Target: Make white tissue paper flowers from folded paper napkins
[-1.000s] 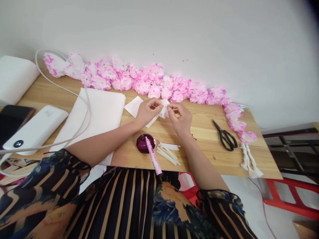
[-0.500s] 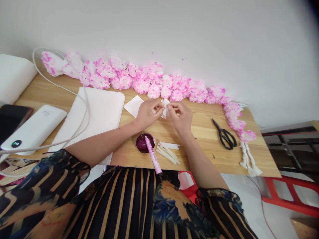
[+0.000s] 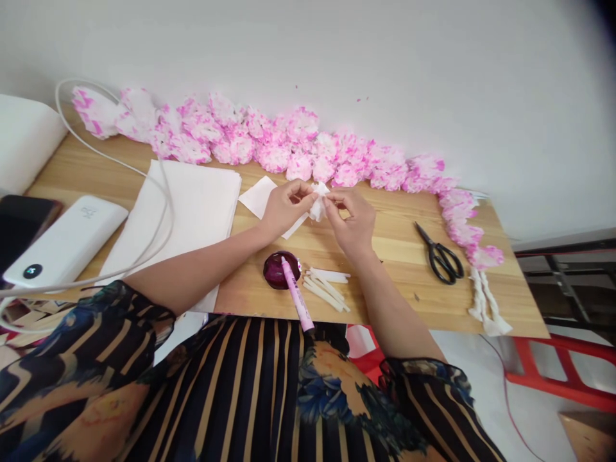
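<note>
A small crumpled white paper flower [image 3: 319, 201] is pinched between both my hands above the table. My left hand [image 3: 287, 206] grips its left side with thumb and finger. On the right side, the thumb and fingertips of my right hand [image 3: 353, 218] close on the same paper. A white paper square [image 3: 258, 196] lies partly under my left hand. Nearer me, a pink marker [image 3: 297, 294] leans on a small dark purple dish [image 3: 275, 269]. Several thin white sticks [image 3: 325, 290] lie beside the dish.
Pink-tipped white paper flowers [image 3: 272, 151] line the wall side of the table. Black scissors [image 3: 439, 255] lie to the right. A stack of white paper [image 3: 192, 205], a white power bank [image 3: 67, 244], a dark phone [image 3: 24, 224] and a looping cable [image 3: 110, 164] occupy the left.
The view has shifted slightly. Both hands keep hold of the paper flower, with only small finger movements. More of the white paper beneath my left hand now shows.
</note>
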The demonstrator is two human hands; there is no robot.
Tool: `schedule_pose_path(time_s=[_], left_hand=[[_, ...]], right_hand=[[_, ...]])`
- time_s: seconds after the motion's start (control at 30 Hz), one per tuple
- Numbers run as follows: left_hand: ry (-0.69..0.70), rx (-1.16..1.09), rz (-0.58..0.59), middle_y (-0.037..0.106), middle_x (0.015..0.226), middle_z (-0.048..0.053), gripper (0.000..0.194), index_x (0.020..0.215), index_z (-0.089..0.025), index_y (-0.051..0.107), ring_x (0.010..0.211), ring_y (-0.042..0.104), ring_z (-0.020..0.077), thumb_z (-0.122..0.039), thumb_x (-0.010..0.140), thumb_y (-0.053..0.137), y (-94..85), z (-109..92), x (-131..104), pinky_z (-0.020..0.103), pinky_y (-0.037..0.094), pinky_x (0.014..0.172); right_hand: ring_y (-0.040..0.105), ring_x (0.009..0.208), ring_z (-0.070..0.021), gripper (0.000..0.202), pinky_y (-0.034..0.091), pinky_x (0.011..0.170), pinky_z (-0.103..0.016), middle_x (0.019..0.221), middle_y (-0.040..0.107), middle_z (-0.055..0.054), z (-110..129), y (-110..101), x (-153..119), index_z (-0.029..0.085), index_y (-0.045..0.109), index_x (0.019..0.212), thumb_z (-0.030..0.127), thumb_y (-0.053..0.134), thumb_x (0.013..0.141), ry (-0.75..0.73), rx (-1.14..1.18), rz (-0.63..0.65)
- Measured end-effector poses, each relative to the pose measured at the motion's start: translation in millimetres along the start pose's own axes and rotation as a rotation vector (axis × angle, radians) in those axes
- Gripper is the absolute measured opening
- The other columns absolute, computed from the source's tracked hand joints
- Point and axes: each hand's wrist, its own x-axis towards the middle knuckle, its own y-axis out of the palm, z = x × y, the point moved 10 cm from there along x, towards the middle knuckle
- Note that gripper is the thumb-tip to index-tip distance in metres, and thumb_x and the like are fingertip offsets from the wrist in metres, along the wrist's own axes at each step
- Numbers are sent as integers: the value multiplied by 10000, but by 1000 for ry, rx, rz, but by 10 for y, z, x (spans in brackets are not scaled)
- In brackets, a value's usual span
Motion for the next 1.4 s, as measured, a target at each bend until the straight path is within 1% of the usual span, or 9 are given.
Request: schedule_pose_path(time_s=[0.23, 0.33, 0.47, 0.63, 0.87, 1.0, 1.07, 1.23, 1.4], left_hand=[[18, 25, -20, 674, 721, -8, 102, 746, -176, 603, 677, 604, 110, -230, 827, 631, -20, -4, 6, 232, 497, 657], [80, 97, -6, 671, 701, -7, 130, 724, -177, 601, 656, 588, 111, -234, 828, 652, 5, -108, -31, 240, 480, 646], [152, 156, 38, 670, 692, 1, 170, 707, -178, 603, 636, 579, 113, -255, 844, 668, 71, -211, -77, 251, 468, 637], [19, 32, 12, 675, 710, -7, 119, 740, -175, 602, 639, 605, 103, -219, 833, 661, 40, -5, -34, 230, 498, 633], [-41, -119, 28, 674, 733, -10, 201, 820, -182, 598, 654, 630, 96, -347, 912, 667, 53, 57, -17, 209, 517, 603], [-80, -112, 12, 661, 705, -21, 183, 790, -178, 588, 630, 615, 88, -288, 871, 710, 32, 132, 4, 199, 503, 581], [-122, -147, 13, 646, 677, -24, 176, 767, -178, 582, 601, 607, 86, -256, 875, 698, 24, 196, 18, 205, 506, 575], [-205, -266, 22, 669, 706, 1, 194, 764, -181, 581, 627, 629, 89, -259, 934, 628, 12, 249, 19, 207, 502, 577], [-111, -214, 44, 696, 776, 15, 219, 808, -181, 586, 672, 627, 91, -316, 981, 596, 9, 98, 2, 219, 504, 614]], right_hand=[[690, 796, -169, 194, 565, 694, -308, 917, 768, -16, -208, 34, 2, 246, 721, 907, 401, 608, 933, 169, 54, 11], [677, 762, -169, 204, 545, 692, -314, 896, 765, -15, -182, 53, 0, 246, 721, 943, 418, 613, 927, 151, 20, 46], [655, 734, -166, 157, 527, 705, -317, 822, 739, -4, -156, 28, -1, 240, 699, 880, 373, 621, 911, 136, -36, 38], [643, 697, -145, 168, 528, 661, -282, 793, 737, 15, -273, -50, 0, 235, 686, 840, 361, 598, 907, 242, 58, -61], [677, 785, -178, 151, 551, 760, -338, 849, 744, -11, -110, -2, 3, 248, 705, 880, 335, 595, 935, 84, -31, 3], [674, 796, -189, 148, 541, 781, -357, 834, 727, -20, -12, 29, -3, 247, 701, 861, 324, 603, 941, 12, -52, 43], [675, 799, -189, 141, 547, 792, -359, 834, 728, -18, -19, 27, 1, 246, 702, 857, 327, 616, 934, 27, -20, 37], [650, 742, -157, 177, 563, 720, -315, 817, 718, 0, -389, -25, -6, 229, 690, 865, 400, 656, 893, 270, 196, -81], [625, 718, -132, 273, 569, 672, -282, 789, 647, 17, -769, 40, -42, 232, 641, 880, 503, 662, 866, 471, 447, -109]])
